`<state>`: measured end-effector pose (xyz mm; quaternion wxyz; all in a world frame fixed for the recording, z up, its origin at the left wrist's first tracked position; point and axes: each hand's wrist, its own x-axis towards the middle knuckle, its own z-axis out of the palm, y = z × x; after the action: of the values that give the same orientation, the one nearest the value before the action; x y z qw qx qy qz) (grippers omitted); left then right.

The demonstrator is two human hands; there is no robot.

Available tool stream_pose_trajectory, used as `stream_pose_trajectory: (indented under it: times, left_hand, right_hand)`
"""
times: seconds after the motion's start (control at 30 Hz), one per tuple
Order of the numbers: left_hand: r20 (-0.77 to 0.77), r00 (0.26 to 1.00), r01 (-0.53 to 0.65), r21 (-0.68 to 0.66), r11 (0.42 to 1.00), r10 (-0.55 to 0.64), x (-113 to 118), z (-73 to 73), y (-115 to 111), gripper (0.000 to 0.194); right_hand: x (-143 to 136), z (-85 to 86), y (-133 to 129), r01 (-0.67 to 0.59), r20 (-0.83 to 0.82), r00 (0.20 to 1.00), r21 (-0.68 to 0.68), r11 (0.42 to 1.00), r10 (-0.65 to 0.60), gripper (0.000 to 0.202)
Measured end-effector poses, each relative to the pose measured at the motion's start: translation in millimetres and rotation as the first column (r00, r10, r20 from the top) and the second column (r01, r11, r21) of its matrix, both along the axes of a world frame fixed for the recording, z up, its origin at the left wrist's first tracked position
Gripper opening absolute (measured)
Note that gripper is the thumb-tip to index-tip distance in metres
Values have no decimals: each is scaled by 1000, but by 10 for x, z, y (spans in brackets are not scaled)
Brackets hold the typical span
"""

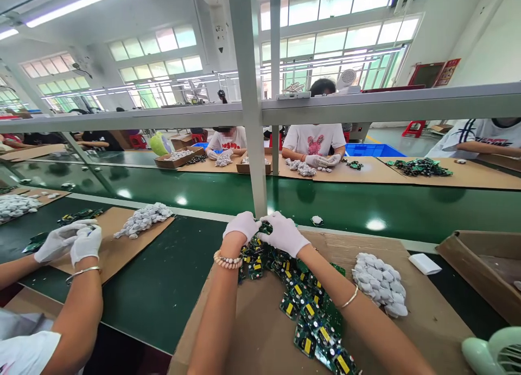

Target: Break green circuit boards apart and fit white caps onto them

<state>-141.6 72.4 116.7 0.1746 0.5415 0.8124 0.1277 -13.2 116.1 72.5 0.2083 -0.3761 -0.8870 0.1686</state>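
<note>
My left hand (243, 227), in a white glove, is at the far end of a long heap of green circuit boards (301, 293) with yellow parts. Facing it, my right hand (283, 234), also gloved, has its fingers bent down over the same boards. The fingertips of both hands nearly meet over the heap, and what lies between them is too small to make out. The boards rest on a brown cardboard sheet (260, 331). Right of my right forearm lies a pile of white pieces (379, 283).
A metal post (254, 163) rises just beyond my hands. At the right are a cardboard box (480, 266), a folded white piece (425, 264) and a pale green fan (494, 353). A co-worker's gloved hands (73, 242) are at the left. Behind the green belt (345, 201) sit people.
</note>
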Motion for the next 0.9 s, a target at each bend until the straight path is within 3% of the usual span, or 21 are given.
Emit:
stream_pose_trajectory:
  times: [0.13,0.23,0.37,0.5,0.57,0.63,0.73,0.83,0.9]
  left_hand:
    - [55,998,-6,-7,1000,6,-70,12,-30,21]
    - [114,993,6,10,1000,-7,-103,23,-55,24]
    - [236,970,36,85,996,-55,-93,41,-68,30]
    - [419,896,79,175,981,-147,-38,129,-115,45]
    - [559,803,101,217,971,-209,-7,189,-153,56]
    - [709,651,132,246,960,-271,27,233,-187,66]
    - [834,442,227,254,940,-332,102,244,-210,78]
    - [876,331,330,241,913,-350,229,210,-204,82]
    - [887,302,363,231,903,-349,335,187,-199,83]
  right_hand:
    - [-48,-32,36,-62,56,996,-22,998,63,73]
    - [-23,-48,61,-166,-52,986,-141,976,161,79]
    - [3,-66,93,-262,-369,918,-288,921,145,58]
    - [64,-76,87,-177,-447,893,-250,952,49,40]
    - [137,-66,57,-59,-502,864,-197,979,-49,37]
    - [231,-36,4,99,-570,810,-100,990,-138,32]
    - [366,39,-99,265,-618,766,50,963,-178,17]
    - [444,99,-182,256,-575,806,126,958,-140,11]
    - [468,101,-201,225,-557,824,157,962,-102,11]
